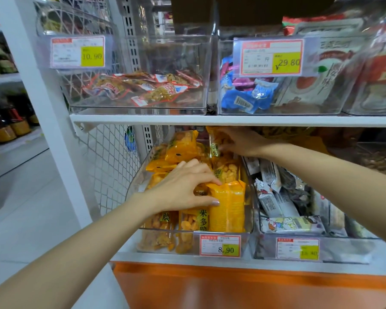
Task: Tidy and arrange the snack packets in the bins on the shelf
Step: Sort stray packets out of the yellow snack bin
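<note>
**Orange bin about half sorted, both your hands in it**

Progress, left to right:
- Your left hand (187,186) curls its fingers over the top of the front packet (228,208), thumb at its side, and grips it upright near the right wall of the orange bin (251,219).
- The front row stands upright, so I judge it done. The middle packets (181,148) lie tilted and loose, not done yet.
- Your right hand (239,141) reaches to the back and pinches a rear packet (216,137) near its top.
- The neighbour bin (263,237) holds grey-white packets in a jumble and looks untouched.

Around:
- The mesh panel (112,157) sits just beside the orange bin.
- Above, the upper left bin (140,111) has red packets lying flat.
- The upper right bin (276,112) has blue ones heaped.

In the way: the shelf board (143,119) sits close over your right hand, so there's little headroom for lifting rear packets.
</note>
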